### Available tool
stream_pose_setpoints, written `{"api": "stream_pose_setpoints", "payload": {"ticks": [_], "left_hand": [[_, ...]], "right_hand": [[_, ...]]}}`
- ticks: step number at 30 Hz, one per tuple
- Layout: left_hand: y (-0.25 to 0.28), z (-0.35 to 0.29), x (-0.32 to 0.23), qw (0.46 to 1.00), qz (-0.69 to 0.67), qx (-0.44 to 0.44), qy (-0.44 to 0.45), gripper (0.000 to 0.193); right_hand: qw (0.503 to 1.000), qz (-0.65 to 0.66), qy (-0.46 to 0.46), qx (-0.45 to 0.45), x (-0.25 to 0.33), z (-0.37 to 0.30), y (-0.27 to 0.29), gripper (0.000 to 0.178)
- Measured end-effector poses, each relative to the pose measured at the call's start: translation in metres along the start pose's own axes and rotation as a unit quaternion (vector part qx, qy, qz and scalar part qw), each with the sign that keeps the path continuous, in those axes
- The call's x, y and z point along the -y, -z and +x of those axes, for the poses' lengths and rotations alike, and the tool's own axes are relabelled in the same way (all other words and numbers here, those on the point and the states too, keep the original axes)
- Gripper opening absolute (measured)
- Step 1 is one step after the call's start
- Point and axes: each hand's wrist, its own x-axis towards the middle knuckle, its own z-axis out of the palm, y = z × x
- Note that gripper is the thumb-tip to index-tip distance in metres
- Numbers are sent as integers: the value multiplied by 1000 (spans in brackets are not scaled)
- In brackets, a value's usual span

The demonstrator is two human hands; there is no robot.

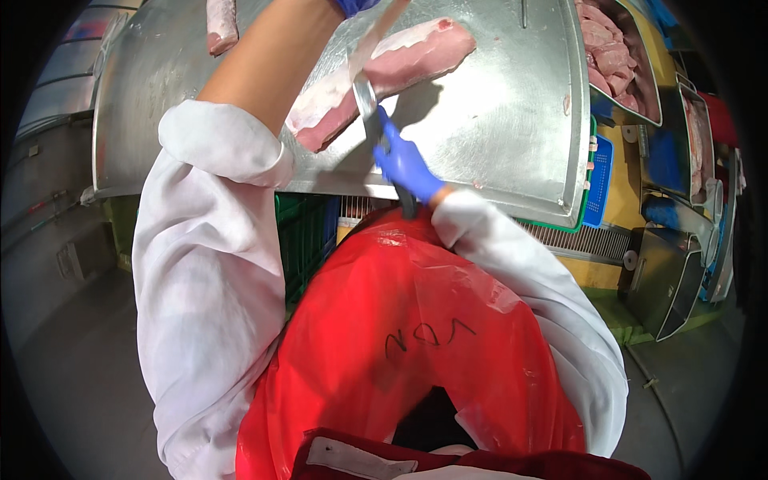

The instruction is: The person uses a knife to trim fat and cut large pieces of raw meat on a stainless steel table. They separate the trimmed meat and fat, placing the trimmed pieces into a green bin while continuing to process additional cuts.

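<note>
A long piece of pale pink meat (400, 64) with a whitish fat layer lies aslant on the metal work table (488, 136). In my right hand (406, 162), gloved in blue, is a knife (366, 98) with a dark handle. Its blade points away from me and crosses over the meat. A thin, blurred pinkish strip (376, 36) runs on from near the blade to the top edge; I cannot tell whether it is meat trim or part of the blade. My bare left forearm reaches far forward, and only a bit of my blue-gloved left hand (356, 6) shows, its fingers hidden.
Another piece of meat (222, 28) lies at the far left of the table. A metal tray (652, 104) of meat pieces stands at the right, with further trays beyond. Beside the table's right corner is a blue basket (600, 180); a green crate (300, 240) sits below the near edge.
</note>
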Motion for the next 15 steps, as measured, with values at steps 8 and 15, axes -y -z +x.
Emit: {"api": "stream_pose_setpoints", "payload": {"ticks": [8,15], "left_hand": [[27,-25,-33,994,-93,29,-58,8],[16,-49,-53,983,-137,59,-106,8]], "right_hand": [[999,-3,-39,0,6,7,-28,82],[991,103,56,-64,12,94,-34,80]]}}
